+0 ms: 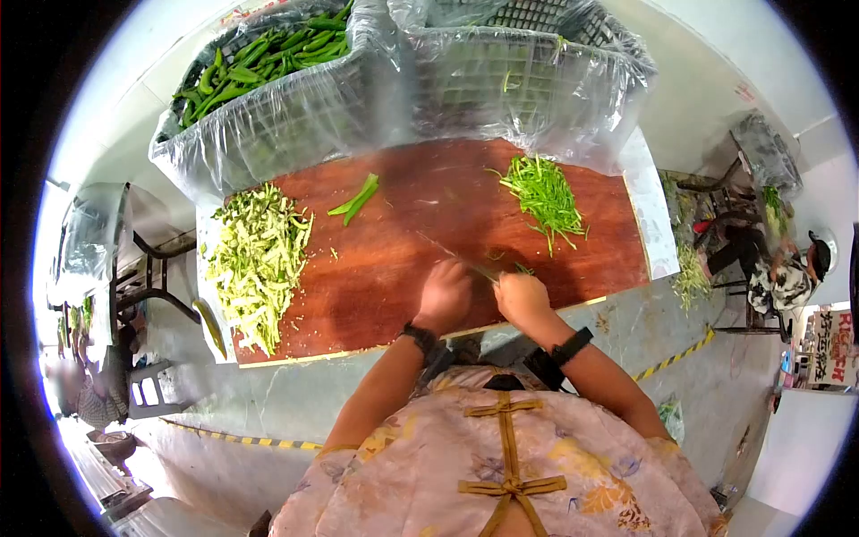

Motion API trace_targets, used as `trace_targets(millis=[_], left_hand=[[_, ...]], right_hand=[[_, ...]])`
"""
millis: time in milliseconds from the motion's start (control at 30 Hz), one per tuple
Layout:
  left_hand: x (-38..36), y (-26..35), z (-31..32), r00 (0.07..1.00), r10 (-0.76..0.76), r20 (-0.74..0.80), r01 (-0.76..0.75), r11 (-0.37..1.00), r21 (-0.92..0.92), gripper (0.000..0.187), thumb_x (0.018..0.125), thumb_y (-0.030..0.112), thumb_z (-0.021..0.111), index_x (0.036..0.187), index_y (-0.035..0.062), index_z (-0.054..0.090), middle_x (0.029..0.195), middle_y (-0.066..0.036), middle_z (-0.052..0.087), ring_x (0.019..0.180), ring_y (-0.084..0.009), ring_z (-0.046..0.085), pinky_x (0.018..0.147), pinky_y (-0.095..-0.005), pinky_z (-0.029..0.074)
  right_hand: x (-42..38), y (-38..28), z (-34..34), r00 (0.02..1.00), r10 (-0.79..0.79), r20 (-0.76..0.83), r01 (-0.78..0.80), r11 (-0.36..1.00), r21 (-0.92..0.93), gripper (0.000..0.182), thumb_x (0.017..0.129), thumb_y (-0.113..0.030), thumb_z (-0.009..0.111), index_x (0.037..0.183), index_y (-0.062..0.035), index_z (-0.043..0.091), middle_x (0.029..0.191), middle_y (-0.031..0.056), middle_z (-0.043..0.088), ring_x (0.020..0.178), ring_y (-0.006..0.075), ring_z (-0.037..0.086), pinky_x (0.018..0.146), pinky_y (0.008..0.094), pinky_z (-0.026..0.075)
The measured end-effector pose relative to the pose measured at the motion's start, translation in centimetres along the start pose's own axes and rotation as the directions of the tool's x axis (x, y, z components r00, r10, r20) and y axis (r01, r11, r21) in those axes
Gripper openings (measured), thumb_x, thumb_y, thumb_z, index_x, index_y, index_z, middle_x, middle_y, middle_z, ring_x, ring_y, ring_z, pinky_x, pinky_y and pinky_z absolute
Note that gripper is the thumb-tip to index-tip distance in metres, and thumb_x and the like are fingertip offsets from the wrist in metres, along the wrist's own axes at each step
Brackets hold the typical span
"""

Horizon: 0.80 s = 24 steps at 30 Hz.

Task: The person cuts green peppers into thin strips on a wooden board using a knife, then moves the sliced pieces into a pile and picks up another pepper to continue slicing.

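My right hand is wrapped round the handle end of a knife near the front edge of the reddish-brown wooden board. The thin knife blade points away and to the left. Close beside the blade is my left hand, smeared by motion; whatever its fingers hold is hidden. A few small green bits lie just beyond my right hand. Farther up the board are split green pepper pieces. Shredded green pepper is heaped at the right, and pale pepper cores with seeds at the left.
Behind the board stand two plastic-lined crates: the left crate holds whole green chili peppers, the right crate a few green scraps. One pepper lies at the board's left edge. Other people sit at far left and right.
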<state>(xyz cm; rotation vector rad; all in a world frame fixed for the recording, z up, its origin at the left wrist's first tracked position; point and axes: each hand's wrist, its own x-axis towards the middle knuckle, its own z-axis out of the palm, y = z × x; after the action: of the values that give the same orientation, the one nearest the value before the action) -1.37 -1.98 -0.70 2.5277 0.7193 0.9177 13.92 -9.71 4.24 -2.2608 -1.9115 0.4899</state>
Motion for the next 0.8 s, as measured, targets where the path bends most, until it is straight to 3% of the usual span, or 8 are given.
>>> trace_targets(millis=[233, 533, 800], left_hand=[[0.1, 0.2, 0.0, 1.0, -0.03, 0.008, 0.03, 1.0, 0.0, 0.025, 0.067, 0.005, 0.054, 0.092, 0.0041, 0.059, 0.098, -0.011, 0.057, 0.096, -0.0308, 0.052, 0.084, -0.0429, 0.044], [0.0, 0.3, -0.1, 1.0, -0.012, 0.014, 0.012, 1.0, -0.011, 0.023, 0.066, 0.004, 0.053, 0.087, 0.0047, 0.061, 0.099, -0.01, 0.056, 0.095, -0.0299, 0.052, 0.081, -0.0408, 0.044], [0.1, 0.1, 0.0, 1.0, -0.005, -0.003, 0.005, 0.999, -0.049, 0.022, 0.066, 0.004, 0.054, 0.087, 0.0023, 0.061, 0.097, -0.012, 0.056, 0.096, -0.032, 0.052, 0.082, -0.0416, 0.044]], right_hand=[[4.8, -0.1, -0.7, 0.994, 0.02, -0.104, -0.022, 1.0, -0.019, 0.025, 0.084, -0.025, 0.053, 0.077, -0.0026, 0.06, 0.069, 0.0192, 0.061, 0.068, 0.0381, 0.06, 0.061, 0.0479, 0.047], [-2.1, 0.7, -2.4, 1.0, -0.011, 0.005, 0.011, 1.0, -0.018, 0.024, 0.082, -0.026, 0.056, 0.077, -0.0024, 0.059, 0.065, 0.0184, 0.059, 0.065, 0.0377, 0.059, 0.059, 0.0479, 0.047], [0.6, -0.6, -1.2, 1.0, -0.003, 0.029, 0.004, 1.0, -0.006, 0.025, 0.083, -0.024, 0.055, 0.075, -0.0007, 0.059, 0.067, 0.0191, 0.059, 0.066, 0.0385, 0.059, 0.059, 0.048, 0.047]])
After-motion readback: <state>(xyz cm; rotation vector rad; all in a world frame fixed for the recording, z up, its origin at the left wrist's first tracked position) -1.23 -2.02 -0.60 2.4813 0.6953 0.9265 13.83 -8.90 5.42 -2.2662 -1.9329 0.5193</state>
